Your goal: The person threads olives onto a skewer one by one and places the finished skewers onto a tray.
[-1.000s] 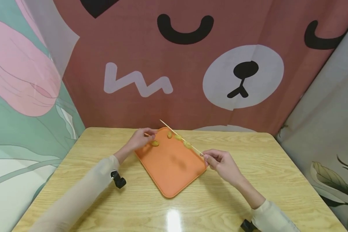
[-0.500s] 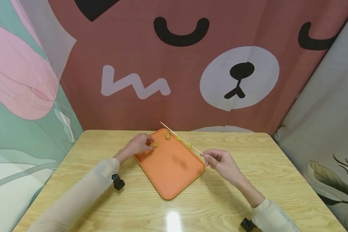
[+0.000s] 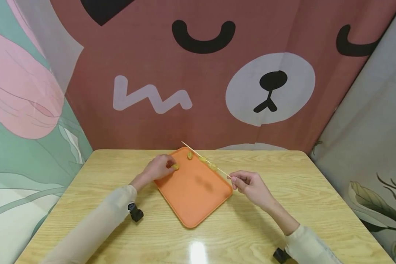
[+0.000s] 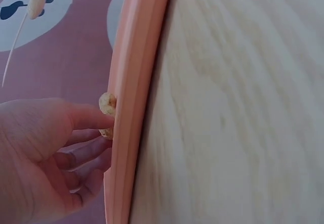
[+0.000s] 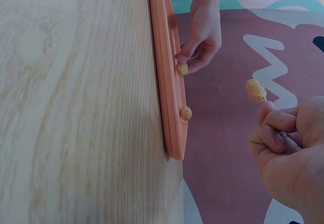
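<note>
Over the orange tray [image 3: 191,205], my right hand [image 3: 250,185] pinches a thin wooden skewer [image 3: 189,146] near its lower end. A few yellowish puffed snack pieces [image 3: 212,167] are threaded along the skewer, whose bare tip points to the far left. My left hand [image 3: 157,167] reaches over the tray's left rim and pinches a loose puffed piece [image 4: 107,104] between thumb and fingers, low at the tray. Another loose piece [image 3: 189,156] lies at the tray's far corner. In the right wrist view, one threaded piece [image 5: 255,90] shows just beyond the right fingertips.
The tray lies at an angle on a light wooden table [image 3: 270,220]. Behind the table hangs a reddish-brown curtain [image 3: 211,124] with a bear print. Black wrist cameras [image 3: 136,212] are strapped to both sleeves.
My left hand has lowered onto the loose piece at the tray's left side and closed thumb and fingers on it. The right hand has kept the skewer nearly still. The head view has shifted slightly.
</note>
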A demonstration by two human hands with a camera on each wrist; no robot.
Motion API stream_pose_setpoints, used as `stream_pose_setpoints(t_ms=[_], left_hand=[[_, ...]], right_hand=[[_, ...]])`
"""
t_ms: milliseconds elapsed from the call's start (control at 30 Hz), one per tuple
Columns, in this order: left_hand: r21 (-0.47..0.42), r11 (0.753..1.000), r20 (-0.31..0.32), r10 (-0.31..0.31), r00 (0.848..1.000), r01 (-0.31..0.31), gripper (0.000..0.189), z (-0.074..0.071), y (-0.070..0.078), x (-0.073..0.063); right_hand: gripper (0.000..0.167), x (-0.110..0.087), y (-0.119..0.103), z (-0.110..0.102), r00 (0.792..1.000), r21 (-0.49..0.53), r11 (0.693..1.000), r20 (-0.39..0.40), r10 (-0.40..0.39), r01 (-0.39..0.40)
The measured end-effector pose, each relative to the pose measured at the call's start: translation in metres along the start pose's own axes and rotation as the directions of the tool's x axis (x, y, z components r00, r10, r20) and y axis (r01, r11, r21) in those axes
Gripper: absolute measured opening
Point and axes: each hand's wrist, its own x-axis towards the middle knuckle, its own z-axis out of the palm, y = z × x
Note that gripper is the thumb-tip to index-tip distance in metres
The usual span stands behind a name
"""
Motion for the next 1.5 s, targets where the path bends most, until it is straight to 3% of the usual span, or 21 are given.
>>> stream_pose_setpoints(t_ms=[133, 367, 800, 900, 1033, 1200, 1267, 1433, 1500], left_hand=[[-0.081, 0.997, -0.022, -0.021, 1.0, 0.019, 0.016, -0.004, 0.002, -0.004], [-0.21, 0.978, -0.098, -0.02, 0.995, -0.001, 0.018, -0.02, 0.007, -0.011], [-0.409, 0.911, -0.24, -0.048, 0.97, -0.056, 0.03, -0.029, -0.007, -0.031], [-0.48, 0.875, -0.23, -0.061, 0.971, -0.059, 0.031, -0.03, -0.009, -0.034], [-0.628, 0.778, -0.179, -0.1, 0.979, -0.035, 0.035, -0.032, -0.007, -0.035], [-0.804, 0.594, -0.108, -0.148, 0.983, 0.001, 0.043, -0.034, -0.001, -0.032], [-0.861, 0.509, -0.091, -0.153, 0.984, 0.0, 0.045, -0.034, 0.001, -0.031], [-0.969, 0.246, -0.075, -0.144, 0.987, -0.038, 0.05, -0.032, 0.006, -0.028], [-0.987, 0.151, -0.071, -0.135, 0.988, -0.051, 0.052, -0.032, 0.009, -0.026]], right_hand=[[0.017, 0.0, 0.0, 0.001, 1.0, -0.01, 1.0, 0.001, 0.011, -0.011], [0.017, 0.0, -0.001, 0.0, 1.0, -0.01, 1.0, 0.008, 0.019, -0.019], [0.017, 0.001, -0.011, 0.009, 0.999, 0.03, 1.0, 0.038, 0.004, -0.005], [0.017, 0.001, -0.014, 0.012, 0.999, 0.033, 0.999, 0.05, 0.015, -0.016], [0.017, 0.001, -0.015, 0.013, 0.998, 0.032, 0.999, 0.062, 0.013, -0.015], [0.016, 0.0, -0.011, 0.012, 0.998, 0.017, 1.0, 0.068, 0.013, -0.014], [0.017, -0.001, -0.01, 0.012, 0.997, 0.005, 1.0, 0.072, 0.009, -0.01], [0.017, -0.002, -0.01, 0.011, 0.997, -0.004, 1.0, 0.079, 0.003, -0.003], [0.017, -0.003, -0.01, 0.011, 0.997, -0.004, 1.0, 0.08, 0.007, -0.007]])
